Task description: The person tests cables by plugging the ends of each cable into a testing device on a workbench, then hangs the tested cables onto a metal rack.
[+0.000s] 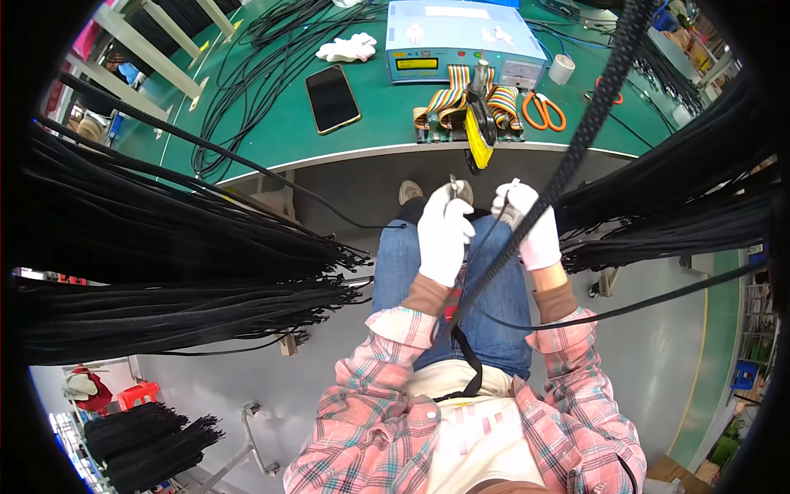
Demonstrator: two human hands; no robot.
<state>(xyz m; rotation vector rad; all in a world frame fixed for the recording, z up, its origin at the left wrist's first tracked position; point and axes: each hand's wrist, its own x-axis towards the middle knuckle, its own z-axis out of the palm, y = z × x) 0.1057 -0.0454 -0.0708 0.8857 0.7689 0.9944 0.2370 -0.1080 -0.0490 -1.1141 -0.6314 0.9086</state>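
Both gloved hands are raised over the lap, short of the bench [247, 107] edge. The left hand [444, 235] has its grip pinched on a small metal connector [453, 184]; the right hand [527, 226] is closed on another cable end [515, 182]. A braided black cable [576, 148] crosses beside the right hand. Ahead sit a tester box [461, 37], phone [332, 99] and orange scissors [543, 111].
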